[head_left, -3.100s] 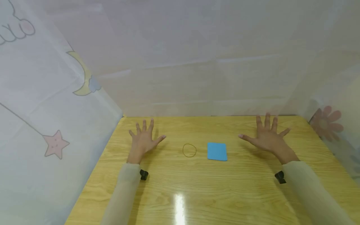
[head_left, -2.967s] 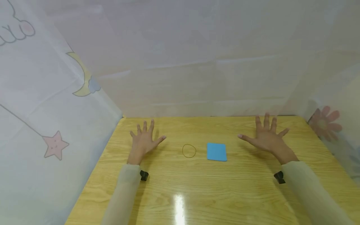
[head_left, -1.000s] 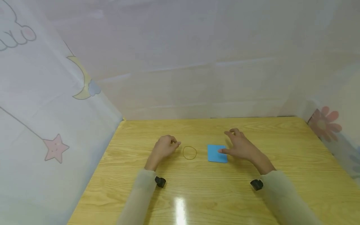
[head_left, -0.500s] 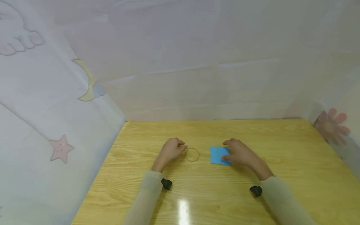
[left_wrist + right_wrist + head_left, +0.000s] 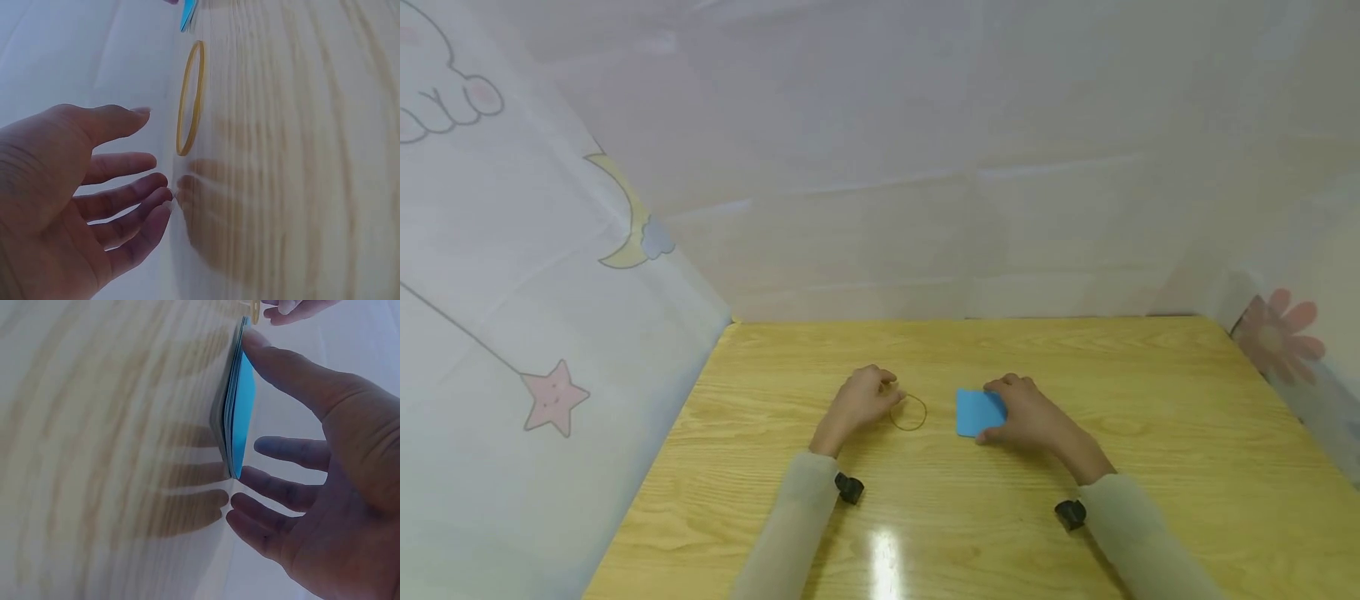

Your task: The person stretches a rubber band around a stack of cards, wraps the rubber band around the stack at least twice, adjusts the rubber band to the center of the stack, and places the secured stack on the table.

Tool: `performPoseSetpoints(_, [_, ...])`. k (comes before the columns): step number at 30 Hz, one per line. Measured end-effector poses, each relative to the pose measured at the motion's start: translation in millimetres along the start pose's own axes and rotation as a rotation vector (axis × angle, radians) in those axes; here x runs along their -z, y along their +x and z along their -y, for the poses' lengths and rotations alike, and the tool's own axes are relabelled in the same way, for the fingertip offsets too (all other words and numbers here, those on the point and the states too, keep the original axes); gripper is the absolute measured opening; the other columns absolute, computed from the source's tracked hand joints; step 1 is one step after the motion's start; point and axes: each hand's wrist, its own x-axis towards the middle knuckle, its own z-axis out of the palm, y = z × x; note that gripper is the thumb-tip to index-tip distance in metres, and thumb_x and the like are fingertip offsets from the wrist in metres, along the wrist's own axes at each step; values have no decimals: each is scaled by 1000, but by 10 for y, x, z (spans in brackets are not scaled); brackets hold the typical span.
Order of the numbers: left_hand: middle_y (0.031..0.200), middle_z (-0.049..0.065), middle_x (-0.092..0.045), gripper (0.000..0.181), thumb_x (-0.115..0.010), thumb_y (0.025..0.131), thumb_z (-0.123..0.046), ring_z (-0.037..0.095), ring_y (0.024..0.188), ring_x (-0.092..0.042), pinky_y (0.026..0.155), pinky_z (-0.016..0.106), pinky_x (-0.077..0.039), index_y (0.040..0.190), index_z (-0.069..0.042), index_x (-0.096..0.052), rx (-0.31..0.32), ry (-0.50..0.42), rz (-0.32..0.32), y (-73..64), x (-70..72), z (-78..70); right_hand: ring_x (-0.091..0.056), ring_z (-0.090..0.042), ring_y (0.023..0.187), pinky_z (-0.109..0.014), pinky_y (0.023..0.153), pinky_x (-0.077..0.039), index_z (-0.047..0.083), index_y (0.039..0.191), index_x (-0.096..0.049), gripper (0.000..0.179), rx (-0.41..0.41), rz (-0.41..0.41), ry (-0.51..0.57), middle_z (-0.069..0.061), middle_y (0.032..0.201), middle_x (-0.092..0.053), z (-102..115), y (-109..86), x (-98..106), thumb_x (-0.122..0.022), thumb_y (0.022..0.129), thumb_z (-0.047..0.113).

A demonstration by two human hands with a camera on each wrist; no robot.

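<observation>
In the head view a thin yellow-brown rubber band (image 5: 907,412) lies as a loop on the wooden table (image 5: 925,492). My left hand (image 5: 859,402) is at its left side, thumb tip overlapping the band there; in the left wrist view the loosely bent fingers (image 5: 128,194) hold nothing, and the band (image 5: 181,119) lies beyond them. To the right is a thin stack of blue square cards (image 5: 976,412). My right hand (image 5: 1026,414) spans it, thumb at the near edge, fingertips at the far edge. In the right wrist view the stack's layered edges (image 5: 231,406) show beside the thumb.
A pale sheet wall (image 5: 865,233) stands along the table's back edge. Printed side walls rise left and right, with a pink star (image 5: 556,398) and a red flower (image 5: 1277,335). Both wrists carry small black cameras (image 5: 848,488).
From spread wide apart, both hands have come inward: the left beside the rubber band, the right over the blue cards. Lately the right thumb has shifted from above the stack to its near edge.
</observation>
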Motion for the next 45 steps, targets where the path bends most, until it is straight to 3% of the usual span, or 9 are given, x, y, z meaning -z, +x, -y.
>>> performPoseSetpoints(6, [129, 18, -70, 41, -72, 102, -30, 33, 121, -67, 104, 49, -58, 129, 0, -72, 18, 19, 5, 23, -10, -9, -48, -48, 124, -62, 96, -55, -2, 144, -58, 89, -2, -11, 0, -29, 138, -56, -8, 23, -23, -92, 79, 48])
performPoseSetpoints(12, [125, 14, -69, 35, -79, 96, -30, 30, 115, -66, 101, 48, -58, 120, -4, -76, 54, 9, 16, 49, -6, -6, -46, -47, 125, -63, 97, -53, 0, 143, -60, 89, -16, -1, 11, -28, 138, -54, -22, 46, 1, -93, 77, 49])
performPoseSetpoints(23, [117, 7, -71, 33, -81, 95, -28, 21, 107, -66, 96, 42, -59, 120, -7, -74, 124, -119, 111, 107, 66, 18, -52, -45, 123, -63, 101, -51, 1, 134, -64, 82, -4, 20, -26, -23, 136, -58, -49, 93, 39, -97, 73, 46])
performPoseSetpoints(29, [111, 7, -75, 26, -83, 92, -23, 21, 100, -68, 95, 41, -59, 111, -6, -77, 139, -135, 120, 158, 96, 27, -52, -37, 113, -59, 99, -47, 3, 126, -64, 78, -38, 74, -31, -18, 127, -61, -23, 165, 64, -98, 71, 46])
performPoseSetpoints(35, [115, 8, -77, 21, -84, 92, -21, 25, 106, -70, 98, 45, -60, 107, -7, -80, 161, -123, 130, 174, 96, 17, -48, -34, 104, -57, 92, -44, 5, 117, -63, 72, -67, 154, -78, -16, 116, -59, 41, 243, 90, -98, 69, 47])
performPoseSetpoints(39, [118, 9, -78, 16, -82, 93, -21, 27, 109, -71, 100, 47, -60, 105, -9, -82, 166, -114, 136, 172, 108, -1, -45, -35, 101, -58, 89, -38, 4, 118, -63, 76, -93, 188, -108, -15, 110, -57, 59, 278, 118, -98, 68, 50])
performPoseSetpoints(45, [115, 7, -79, 9, -78, 96, -17, 21, 100, -70, 92, 42, -60, 96, -12, -84, 151, -94, 153, 193, 114, -24, -44, -35, 100, -59, 87, -35, 3, 120, -62, 79, -125, 200, -104, -15, 109, -57, 34, 286, 139, -98, 68, 52])
